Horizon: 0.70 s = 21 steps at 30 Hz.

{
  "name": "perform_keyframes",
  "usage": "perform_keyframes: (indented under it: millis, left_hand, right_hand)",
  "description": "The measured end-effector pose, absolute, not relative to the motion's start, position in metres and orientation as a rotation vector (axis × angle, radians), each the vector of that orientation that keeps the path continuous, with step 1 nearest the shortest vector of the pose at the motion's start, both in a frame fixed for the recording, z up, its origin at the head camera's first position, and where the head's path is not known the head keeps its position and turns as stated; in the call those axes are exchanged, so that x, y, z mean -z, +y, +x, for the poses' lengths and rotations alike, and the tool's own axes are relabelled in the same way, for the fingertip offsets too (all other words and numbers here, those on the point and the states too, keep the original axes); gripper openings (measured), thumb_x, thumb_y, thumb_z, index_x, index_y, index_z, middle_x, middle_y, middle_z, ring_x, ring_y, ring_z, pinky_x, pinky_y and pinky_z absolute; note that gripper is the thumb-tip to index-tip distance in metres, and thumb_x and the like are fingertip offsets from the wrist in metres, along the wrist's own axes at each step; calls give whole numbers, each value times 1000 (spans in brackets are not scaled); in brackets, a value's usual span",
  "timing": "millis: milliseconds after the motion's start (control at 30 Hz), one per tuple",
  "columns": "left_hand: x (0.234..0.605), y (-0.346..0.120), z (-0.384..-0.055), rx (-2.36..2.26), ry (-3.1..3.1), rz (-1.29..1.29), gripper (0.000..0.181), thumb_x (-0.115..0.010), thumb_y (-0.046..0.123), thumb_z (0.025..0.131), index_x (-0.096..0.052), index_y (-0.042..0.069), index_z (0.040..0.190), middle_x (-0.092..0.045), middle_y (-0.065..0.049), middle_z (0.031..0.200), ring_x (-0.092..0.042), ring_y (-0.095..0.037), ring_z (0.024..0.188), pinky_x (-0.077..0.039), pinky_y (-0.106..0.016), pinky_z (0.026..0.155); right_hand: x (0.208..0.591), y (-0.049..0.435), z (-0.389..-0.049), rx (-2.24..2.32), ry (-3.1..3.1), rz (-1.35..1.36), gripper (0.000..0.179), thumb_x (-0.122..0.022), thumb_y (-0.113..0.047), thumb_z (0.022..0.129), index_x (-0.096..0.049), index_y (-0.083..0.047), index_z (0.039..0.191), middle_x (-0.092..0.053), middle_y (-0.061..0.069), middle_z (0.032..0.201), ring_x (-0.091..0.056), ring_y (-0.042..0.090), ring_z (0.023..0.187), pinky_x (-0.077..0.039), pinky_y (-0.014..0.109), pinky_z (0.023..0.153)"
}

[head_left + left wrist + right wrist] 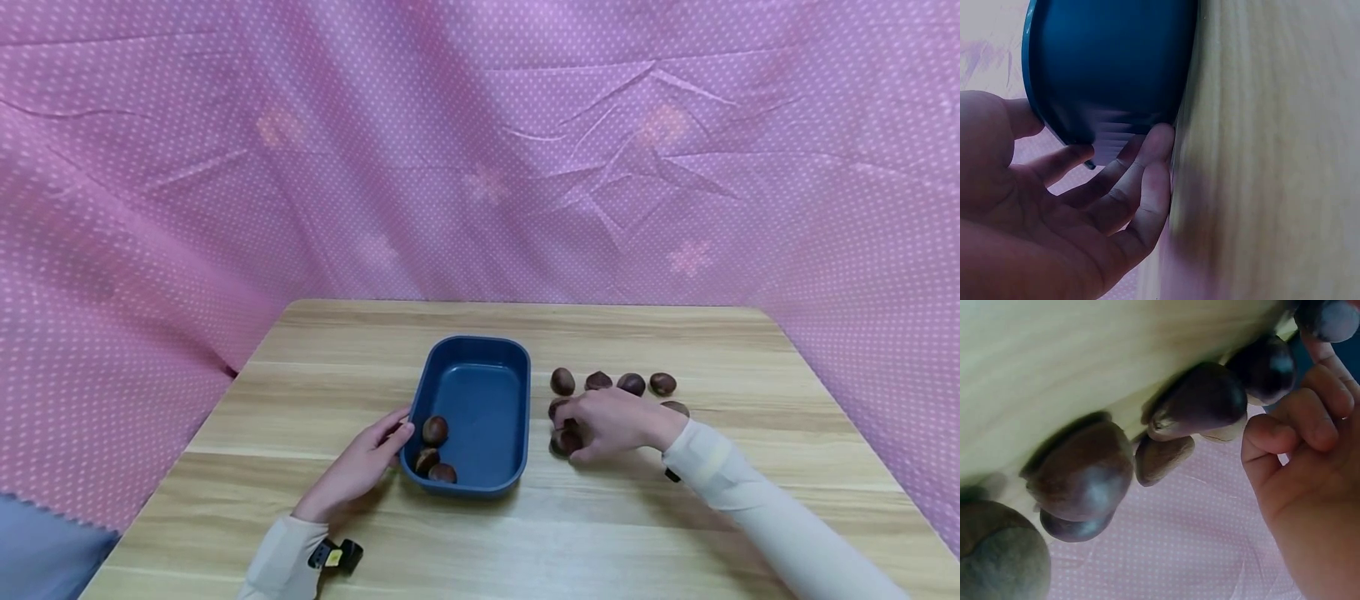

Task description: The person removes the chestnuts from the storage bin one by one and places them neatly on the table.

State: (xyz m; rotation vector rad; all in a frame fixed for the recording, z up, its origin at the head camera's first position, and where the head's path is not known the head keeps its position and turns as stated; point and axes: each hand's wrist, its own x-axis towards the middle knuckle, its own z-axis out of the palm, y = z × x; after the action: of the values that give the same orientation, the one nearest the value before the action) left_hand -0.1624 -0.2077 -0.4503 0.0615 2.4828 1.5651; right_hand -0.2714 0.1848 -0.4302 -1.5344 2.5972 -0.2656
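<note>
A deep blue rectangular container (480, 417) stands on the table with three chestnuts (435, 430) at its near left. My left hand (367, 462) grips its left side, thumb at the rim; in the left wrist view the other fingers (1157, 144) bend against the outer wall. To the right of the container, my right hand (618, 421) reaches down over loose chestnuts (562, 382). Its thumb and forefinger are around one chestnut (567, 439) close to the tabletop. In the right wrist view a chestnut (1329, 319) is at the fingertips, while other fingers curl in.
Several more chestnuts (663, 383) lie in rough rows behind and beside the right hand, some partly hidden by it. The wooden table (352, 333) has rounded far corners. Pink dotted cloth (480, 167) hangs behind and at both sides.
</note>
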Motion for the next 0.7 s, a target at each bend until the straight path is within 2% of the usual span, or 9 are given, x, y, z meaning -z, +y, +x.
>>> perform_keyframes:
  millis: [200, 333, 467, 700]
  left_hand:
    - [451, -208, -163, -1572, 2486, 86, 57, -47, 46, 108, -42, 17, 157, -48, -14, 155, -59, -28, 126, -54, -41, 97]
    - [452, -208, -164, -1586, 2475, 88, 58, -46, 46, 108, -42, 15, 157, -47, -16, 156, -57, -30, 129, -54, -42, 98]
    - [452, -208, -163, -1589, 2472, 80, 57, -47, 45, 109, -41, 14, 157, -46, -16, 156, -57, -30, 129, -54, -44, 98]
    - [451, -207, -163, -1564, 2494, 93, 58, -46, 46, 108, -41, 14, 157, -46, -16, 156, -59, -29, 125, -54, -43, 97]
  right_hand:
    - [432, 185, -272, 264, 2608, -1478, 28, -82, -34, 79, -66, -31, 102, -60, -19, 79, -51, 0, 65, -46, 24, 62]
    - [432, 184, -272, 246, 2610, -1453, 27, -81, -34, 79, -66, -31, 101, -58, -18, 74, -49, 0, 61, -45, 24, 60]
    - [428, 184, -273, 249, 2601, -1440, 28, -82, -36, 79, -67, -31, 103, -62, -18, 77, -52, 0, 64, -48, 25, 62]
    - [410, 179, -282, 380, 2549, -1489, 32, -81, -41, 85, -71, -23, 108, -69, -9, 86, -55, 3, 69, -51, 27, 69]
